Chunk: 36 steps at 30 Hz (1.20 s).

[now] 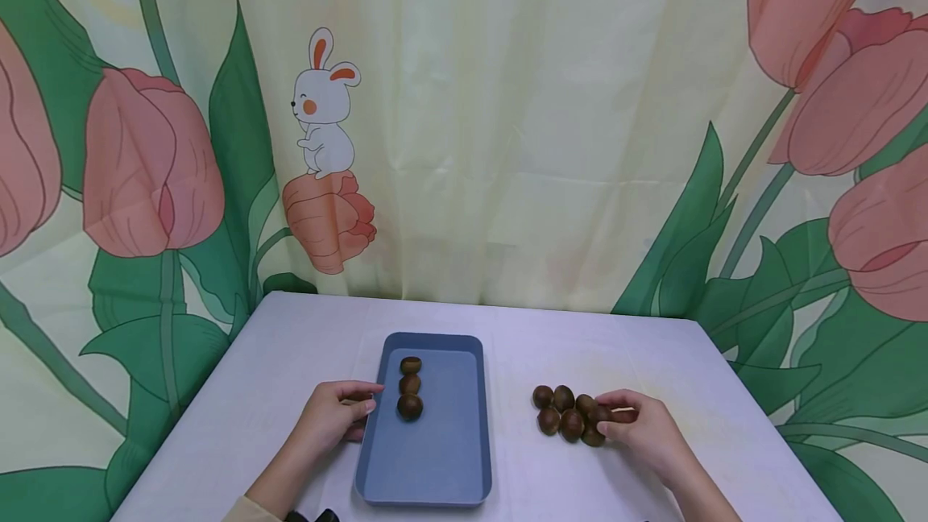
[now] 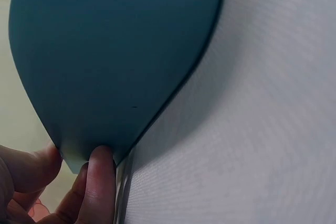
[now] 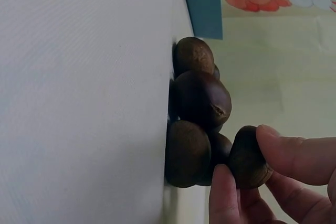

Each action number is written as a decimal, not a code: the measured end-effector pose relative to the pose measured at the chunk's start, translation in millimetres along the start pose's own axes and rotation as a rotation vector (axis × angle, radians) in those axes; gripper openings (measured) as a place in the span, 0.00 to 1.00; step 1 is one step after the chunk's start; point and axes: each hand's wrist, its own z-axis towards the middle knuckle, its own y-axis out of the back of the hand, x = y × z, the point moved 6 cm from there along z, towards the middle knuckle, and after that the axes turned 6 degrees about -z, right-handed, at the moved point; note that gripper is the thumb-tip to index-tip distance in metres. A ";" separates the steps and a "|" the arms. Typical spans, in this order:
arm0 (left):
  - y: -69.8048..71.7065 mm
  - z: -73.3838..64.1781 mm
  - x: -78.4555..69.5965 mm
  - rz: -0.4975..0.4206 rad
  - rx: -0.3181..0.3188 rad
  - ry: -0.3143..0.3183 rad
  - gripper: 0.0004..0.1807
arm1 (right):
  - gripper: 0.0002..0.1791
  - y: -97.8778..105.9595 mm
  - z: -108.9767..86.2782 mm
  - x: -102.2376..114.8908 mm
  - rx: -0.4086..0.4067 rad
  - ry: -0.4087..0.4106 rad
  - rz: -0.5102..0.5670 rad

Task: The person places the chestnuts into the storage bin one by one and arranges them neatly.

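Note:
On the left, a blue-grey tray (image 1: 449, 457) lies on the table with a short column of brown chestnuts (image 1: 409, 407) inside it. My left hand (image 1: 335, 416) holds the tray's left edge, and in the left wrist view its fingers (image 2: 98, 182) touch the tray wall (image 2: 115, 66). To the right of the tray sits a cluster of chestnuts (image 1: 571, 425), packed close together. My right hand (image 1: 648, 429) pinches one chestnut (image 3: 247, 158) between thumb and fingers at the cluster's right end. That nut is held just beside the others (image 3: 202, 98).
A white cloth covers the table (image 1: 580, 345). Behind it hangs a curtain (image 1: 507, 143) printed with tulips and a rabbit. Dark objects (image 1: 326, 515) poke in at the bottom edge, near the left sleeve (image 1: 250, 511).

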 end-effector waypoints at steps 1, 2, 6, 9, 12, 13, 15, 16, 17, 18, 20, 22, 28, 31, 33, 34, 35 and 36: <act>0.0 0.0 0.0 0.001 0.000 0.001 0.15 | 0.24 -0.4 -1.1 1.7 0.002 0.005 0.007; 0.0 0.0 0.0 0.003 0.000 0.001 0.15 | 0.24 -0.8 -2.3 3.4 0.003 0.006 0.015; 0.1 0.1 0.1 -0.005 0.000 0.000 0.15 | 0.22 -2.5 -6.8 11.3 0.004 0.019 0.034; -0.2 0.6 0.8 -0.011 0.001 -0.004 0.15 | 0.22 -4.5 -9.3 17.1 0.004 0.035 0.044; -0.1 1.2 1.4 -0.010 0.003 -0.008 0.15 | 0.22 -7.7 -10.2 21.7 0.012 0.050 0.058; -0.2 1.5 1.6 -0.010 0.004 -0.009 0.15 | 0.22 -9.0 -10.3 23.1 0.014 0.052 0.064; 0.0 1.6 1.6 -0.010 0.003 -0.008 0.15 | 0.22 -11.6 -10.4 26.3 0.023 0.060 0.078; 0.2 1.4 1.5 -0.008 0.002 -0.007 0.15 | 0.22 -13.0 -10.3 28.1 0.030 0.066 0.086; 0.1 1.6 1.5 -0.006 0.001 -0.006 0.15 | 0.23 -14.2 -10.4 30.2 0.034 0.075 0.091; 0.2 1.6 1.6 -0.004 0.000 -0.004 0.15 | 0.23 -15.3 -10.2 31.9 0.036 0.078 0.092; 0.1 1.2 1.3 -0.001 -0.003 -0.001 0.15 | 0.23 -17.7 -10.3 36.2 0.042 0.090 0.093; -0.1 0.7 0.7 -0.001 -0.003 0.000 0.15 | 0.22 -20.3 -10.4 40.6 0.047 0.102 0.091; -0.3 0.4 0.3 -0.011 0.002 0.001 0.15 | 0.20 -28.7 -12.2 53.4 0.074 0.126 0.108; -0.2 0.7 0.3 -0.013 0.003 0.002 0.15 | 0.20 -32.9 -11.7 59.4 0.080 0.143 0.110; 0.0 0.6 0.0 -0.010 0.001 0.001 0.15 | 0.20 -35.8 -11.1 63.5 0.083 0.154 0.114; 0.1 0.5 -0.1 -0.008 0.001 0.001 0.15 | 0.20 -37.1 -10.8 65.6 0.084 0.160 0.115; 0.1 0.3 -0.2 -0.006 0.000 0.001 0.15 | 0.20 -38.3 -10.6 67.6 0.083 0.165 0.114; 0.1 0.1 -0.3 -0.004 0.001 0.001 0.15 | 0.20 -39.4 -10.6 69.6 0.083 0.169 0.112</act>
